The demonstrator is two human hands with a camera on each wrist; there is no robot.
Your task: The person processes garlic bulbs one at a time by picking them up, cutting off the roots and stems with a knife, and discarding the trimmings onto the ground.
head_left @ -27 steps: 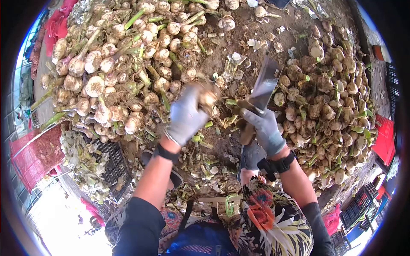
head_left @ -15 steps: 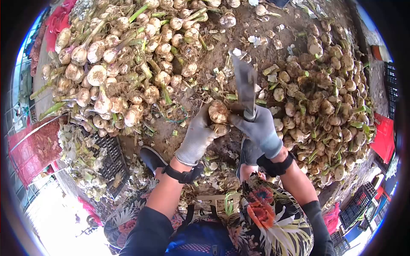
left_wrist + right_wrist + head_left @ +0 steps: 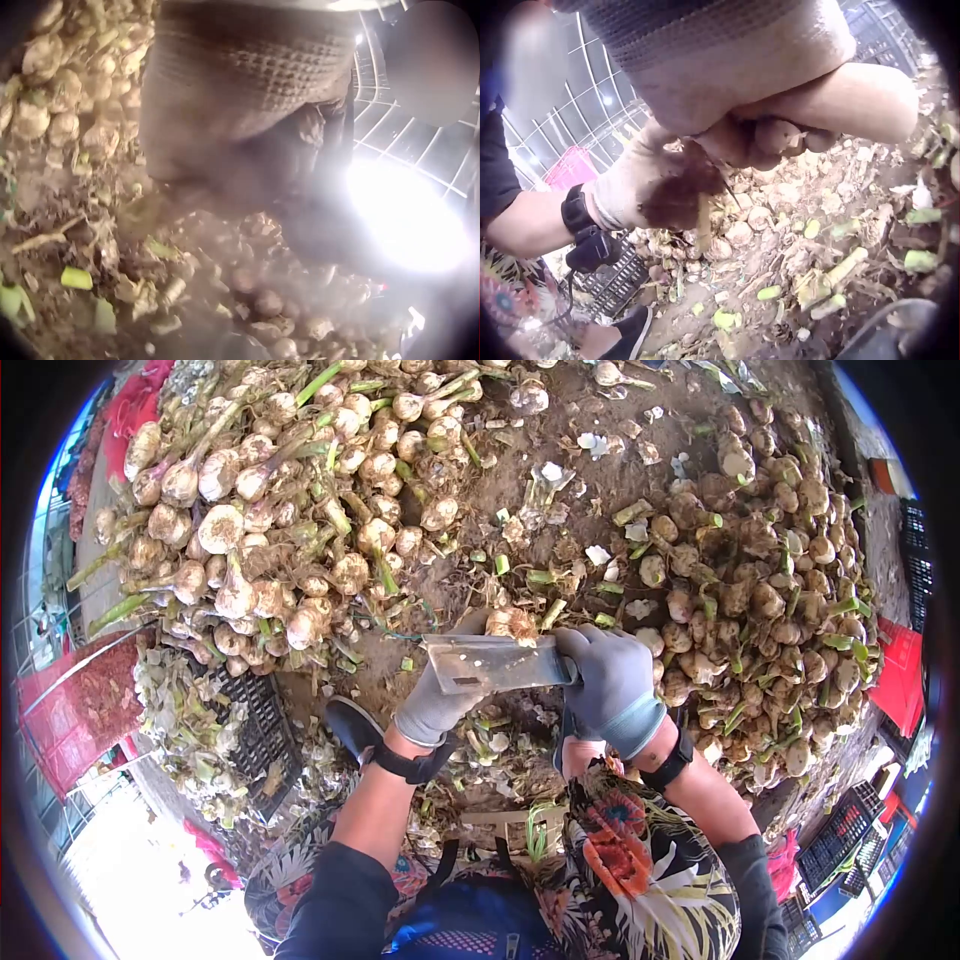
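Observation:
In the head view my gloved left hand (image 3: 435,705) holds a garlic bulb (image 3: 512,623), partly covered by a wide cleaver blade (image 3: 495,668). My gloved right hand (image 3: 612,685) grips the cleaver, its blade pointing left across my left hand just below the bulb. The right wrist view shows the pale wooden handle (image 3: 870,101) running through the curled fingers of that hand. Strong glare and the glove hide the bulb in the left wrist view, where the left glove (image 3: 247,82) fills the top.
Garlic with long stems lies heaped at left (image 3: 235,490); a second heap of trimmed bulbs (image 3: 760,610) is at right. Cut green stem pieces (image 3: 769,292) and dry skins litter the soil between. A black crate (image 3: 262,730) stands at lower left, near a shoe (image 3: 352,728).
My left hand came down from the left heap with garlic and now holds a bulb between my hands. The cleaver blade swung from pointing up to lying leftward across the left hand.

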